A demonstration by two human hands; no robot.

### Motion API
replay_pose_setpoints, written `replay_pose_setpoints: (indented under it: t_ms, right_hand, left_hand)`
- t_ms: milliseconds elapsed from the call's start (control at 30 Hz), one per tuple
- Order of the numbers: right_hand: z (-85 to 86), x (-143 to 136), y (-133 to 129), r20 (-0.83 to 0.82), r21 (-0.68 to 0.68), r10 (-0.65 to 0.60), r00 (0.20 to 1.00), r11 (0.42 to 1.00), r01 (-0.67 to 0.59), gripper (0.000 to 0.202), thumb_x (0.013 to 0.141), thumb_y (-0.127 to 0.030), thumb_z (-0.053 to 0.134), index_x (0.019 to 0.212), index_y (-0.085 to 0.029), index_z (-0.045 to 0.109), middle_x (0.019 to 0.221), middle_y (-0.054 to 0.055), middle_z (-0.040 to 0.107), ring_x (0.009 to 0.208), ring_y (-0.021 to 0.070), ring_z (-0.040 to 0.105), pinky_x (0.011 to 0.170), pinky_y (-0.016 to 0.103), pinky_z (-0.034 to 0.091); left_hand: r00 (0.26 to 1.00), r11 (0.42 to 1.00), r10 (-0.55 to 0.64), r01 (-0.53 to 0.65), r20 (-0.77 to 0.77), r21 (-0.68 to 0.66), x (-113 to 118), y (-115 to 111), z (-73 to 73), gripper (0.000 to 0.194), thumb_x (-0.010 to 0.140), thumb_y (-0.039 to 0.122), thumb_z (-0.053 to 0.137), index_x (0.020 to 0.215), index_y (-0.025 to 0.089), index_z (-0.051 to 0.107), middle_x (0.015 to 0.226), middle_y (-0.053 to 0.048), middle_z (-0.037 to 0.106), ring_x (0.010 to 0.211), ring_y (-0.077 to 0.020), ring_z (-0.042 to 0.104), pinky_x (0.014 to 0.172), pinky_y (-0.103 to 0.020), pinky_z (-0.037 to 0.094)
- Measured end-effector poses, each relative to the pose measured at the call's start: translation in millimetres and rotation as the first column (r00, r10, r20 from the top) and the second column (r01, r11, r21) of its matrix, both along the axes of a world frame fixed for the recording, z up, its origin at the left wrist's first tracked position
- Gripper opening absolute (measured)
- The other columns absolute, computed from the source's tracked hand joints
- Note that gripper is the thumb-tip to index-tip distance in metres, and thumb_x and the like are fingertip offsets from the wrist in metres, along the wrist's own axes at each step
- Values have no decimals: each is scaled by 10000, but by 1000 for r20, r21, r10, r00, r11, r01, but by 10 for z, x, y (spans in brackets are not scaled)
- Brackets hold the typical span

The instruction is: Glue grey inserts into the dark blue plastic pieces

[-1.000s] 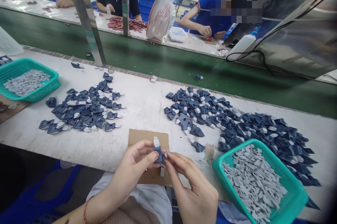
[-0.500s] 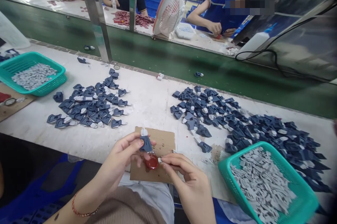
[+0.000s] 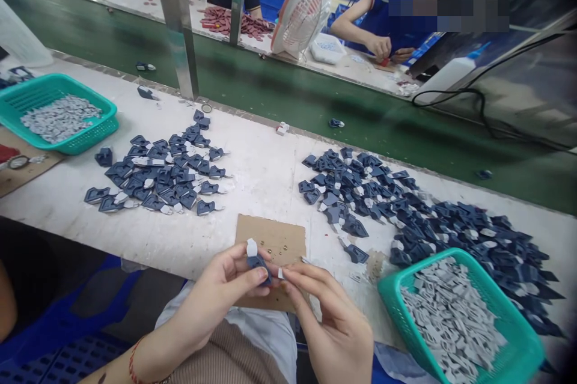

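Here, in the head view, pinching a dark blue piece (image 3: 258,264) in the left hand's (image 3: 232,279) fingers and a small grey part (image 3: 280,274) in the right hand's (image 3: 331,312), over the partly covered cardboard (image 3: 273,232). Flanked on the worktop (image 3: 261,173) by a left heap (image 3: 157,173) and a right heap (image 3: 433,216), with a left basket (image 3: 94,136) beyond the former and a right basket (image 3: 523,339) of grey parts near the right hand, crowding that side.
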State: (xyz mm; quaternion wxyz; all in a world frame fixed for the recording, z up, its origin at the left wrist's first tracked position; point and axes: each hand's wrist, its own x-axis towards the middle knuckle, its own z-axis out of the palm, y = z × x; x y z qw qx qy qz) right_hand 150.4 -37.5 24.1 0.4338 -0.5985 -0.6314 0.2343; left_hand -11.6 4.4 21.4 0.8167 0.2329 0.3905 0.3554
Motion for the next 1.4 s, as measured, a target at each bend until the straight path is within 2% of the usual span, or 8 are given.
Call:
replay_pose_setpoints:
  t_ms: [233, 400, 600, 867, 1067, 1167, 1267, 1400]
  right_hand:
    - [80, 36, -13, 268, 87, 68, 961, 992, -94, 164, 873, -121, 628, 956, -231, 717, 942, 22, 752, 855, 166, 716, 795, 252, 584]
    - [93, 44, -38, 289, 74, 83, 954, 991, -109, 135, 878, -133, 617, 920, -227, 703, 938, 34, 755, 851, 185, 727, 770, 267, 600]
    - [96, 33, -21, 205, -8, 97, 974, 995, -98, 167, 886, -169, 620, 1013, -238, 703, 947, 34, 755, 830, 179, 732, 742, 250, 607]
    - [97, 31, 68, 95, -138, 150, 984, 981, -136, 99, 891, -183, 607, 896, -230, 694, 896, 34, 730, 825, 166, 708, 714, 233, 582]
    - [15, 27, 153, 224, -191, 201, 954, 968, -159, 126, 909, -194, 554, 860, -215, 668, 837, 41, 694, 733, 171, 677, 626, 257, 555]
    - [-20, 39, 164, 311, -214, 266, 912, 955, -205, 144, 924, -181, 532, 884, -222, 664, 843, 43, 687, 773, 186, 680, 660, 280, 553]
    - [-5, 37, 170, 384, -259, 324, 865, 936, -236, 150, 939, -162, 517, 883, -222, 642, 880, 46, 671, 821, 194, 672, 697, 295, 545]
    - [39, 7, 187, 436, -350, 353, 828, 914, -205, 179, 941, -132, 504, 826, -213, 615, 879, 46, 653, 818, 203, 661, 691, 307, 533]
  left_hand:
    - [997, 998, 4, 2, -83, 64, 2, -38, -64, 276, 781, 340, 753, 983, 169, 675, 933, -80, 745, 956, -210, 674, 830, -288, 532]
    - [994, 992, -18, 32, -109, 121, -8, -69, -32, 256, 812, 340, 717, 995, 169, 664, 974, -95, 743, 967, -223, 677, 893, -323, 510]
    - [992, 985, -33, 54, -121, 167, -38, -116, -32, 221, 850, 310, 674, 1024, 175, 661, 1053, -100, 729, 1046, -249, 662, 943, -344, 501]
    - [986, 973, -37, 72, -160, 219, -123, -124, -49, 195, 903, 285, 610, 1074, 193, 616, 1142, -92, 717, 1090, -223, 649, 977, -323, 487]
    - [955, 978, 78, -18, -287, 206, -329, -76, -73, 153, 909, 318, 602, 934, 239, 473, 1095, -67, 739, 984, -197, 675, 709, -240, 526]
    - [956, 974, 113, -54, -270, 219, -361, -67, -112, 160, 890, 330, 623, 916, 232, 499, 1095, -50, 724, 977, -192, 667, 785, -267, 531]
    - [964, 975, 85, -29, -250, 220, -355, -66, -145, 150, 879, 347, 626, 935, 223, 561, 1043, -33, 720, 953, -184, 664, 866, -292, 516]
    - [954, 981, 38, 21, -296, 194, -347, -57, -171, 187, 848, 340, 653, 983, 216, 618, 951, -31, 744, 908, -191, 675, 819, -280, 512]
